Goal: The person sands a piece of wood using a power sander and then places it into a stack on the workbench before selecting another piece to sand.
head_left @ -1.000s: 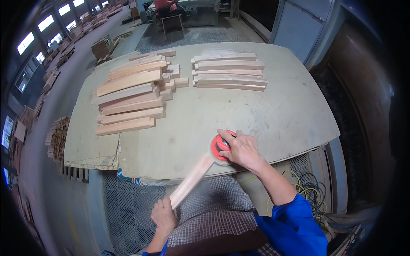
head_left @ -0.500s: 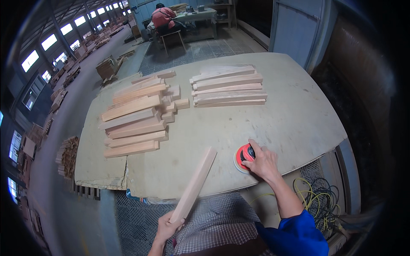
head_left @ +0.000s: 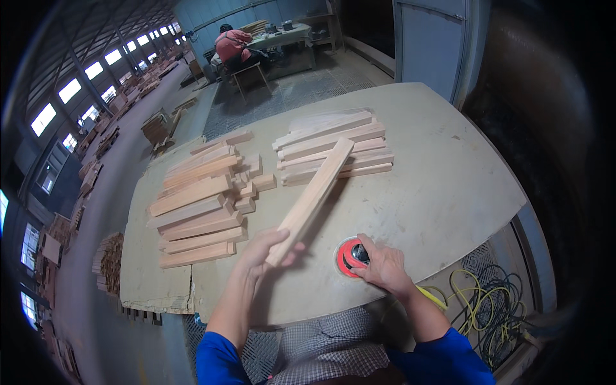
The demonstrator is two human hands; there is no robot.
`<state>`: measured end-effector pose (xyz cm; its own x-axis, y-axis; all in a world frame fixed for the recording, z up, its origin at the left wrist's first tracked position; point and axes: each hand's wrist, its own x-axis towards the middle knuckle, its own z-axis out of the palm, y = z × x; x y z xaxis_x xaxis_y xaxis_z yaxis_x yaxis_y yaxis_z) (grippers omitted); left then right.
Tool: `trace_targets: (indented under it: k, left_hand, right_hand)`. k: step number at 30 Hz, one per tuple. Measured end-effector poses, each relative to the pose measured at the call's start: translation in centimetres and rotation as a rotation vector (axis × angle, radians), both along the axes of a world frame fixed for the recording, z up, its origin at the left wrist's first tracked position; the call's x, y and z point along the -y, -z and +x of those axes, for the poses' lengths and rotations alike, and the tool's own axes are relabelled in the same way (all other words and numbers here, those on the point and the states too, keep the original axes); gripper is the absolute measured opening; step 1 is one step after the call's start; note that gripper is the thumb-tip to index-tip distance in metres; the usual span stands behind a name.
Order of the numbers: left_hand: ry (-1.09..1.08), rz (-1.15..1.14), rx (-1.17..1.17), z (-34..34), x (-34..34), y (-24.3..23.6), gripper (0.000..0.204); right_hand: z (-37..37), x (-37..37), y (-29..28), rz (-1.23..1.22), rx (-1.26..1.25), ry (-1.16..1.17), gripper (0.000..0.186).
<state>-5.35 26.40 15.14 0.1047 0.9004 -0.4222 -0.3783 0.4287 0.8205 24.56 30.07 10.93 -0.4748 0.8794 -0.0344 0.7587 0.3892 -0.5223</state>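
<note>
My left hand (head_left: 271,249) grips the near end of a pale wooden bar (head_left: 314,197), raised at a slant over the worktable, its far end overlapping the right-hand row of bars (head_left: 329,130) in view. My right hand (head_left: 382,263) is closed on a red round sander (head_left: 347,256) with a dark top, which sits on the worktable's near right part. A larger pile of similar bars (head_left: 186,200) lies on the left of the table, with shorter ends sticking out to its right.
The pale worktable (head_left: 462,173) has a cracked near-left edge. Yellow and dark hoses (head_left: 481,295) lie coiled below right. A co-worker in pink (head_left: 232,46) sits at a far table. Wood stacks (head_left: 109,263) stand on the floor to the left; a blue-grey panel (head_left: 428,51) stands behind right.
My left hand has swung the bar forward and up over the table, toward the right-hand row. My right hand and the sander moved rightward from the bar, then slightly back toward me.
</note>
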Motion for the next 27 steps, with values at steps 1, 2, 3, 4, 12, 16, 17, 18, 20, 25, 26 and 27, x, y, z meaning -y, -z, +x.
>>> trace_targets:
  k: [1,2,3,4,12,16,17,18,20,25,26,27]
  left_hand:
    - [-0.051,-0.034,0.022,-0.3,-2.3,0.5,0.044]
    - [-0.089,-0.065,0.051,-0.5,-4.8,1.9,0.043]
    - [-0.189,-0.067,-0.003,-0.5,-5.9,2.3,0.042]
    - [-0.302,-0.057,0.010,-1.1,-6.7,3.9,0.040]
    - [-0.740,0.088,0.009,-3.8,-9.4,9.9,0.029]
    - [-0.715,0.342,0.194,0.1,-15.9,4.0,0.058]
    - [-0.615,0.348,0.059,0.8,-16.6,3.5,0.083]
    - [-0.643,0.397,-0.387,1.2,-17.2,4.9,0.097]
    - [-0.619,0.568,-0.674,2.2,-16.5,6.5,0.098]
    - [-0.606,0.796,-1.425,-1.3,-3.7,8.8,0.047]
    - [-0.660,0.780,-1.556,-3.3,-1.5,9.6,0.042]
    - [-0.706,0.551,-1.560,-5.4,1.1,9.4,0.040]
  right_hand:
    - [0.0,0.1,0.2,0.033,-0.029,0.011,0.077]
    - [0.3,0.3,0.7,0.071,-0.051,0.032,0.076]
    - [0.5,0.4,0.7,0.093,-0.062,0.042,0.076]
    - [0.5,0.4,0.8,0.114,-0.072,0.046,0.075]
    - [-0.4,0.1,0.8,0.088,-0.073,-0.003,0.077]
    - [-0.3,0.0,-0.5,0.056,-0.022,0.016,0.082]
    - [-0.1,0.1,0.1,0.096,-0.050,0.008,0.083]
    - [-0.2,0.4,0.7,0.135,-0.086,0.002,0.085]
    - [0.2,0.5,1.9,0.189,-0.135,-0.015,0.087]
    - [0.2,0.4,2.5,0.208,-0.079,-0.030,0.088]
    - [0.2,0.2,2.6,0.195,-0.049,-0.025,0.087]
    - [0.1,0.1,2.2,0.161,-0.023,-0.020,0.087]
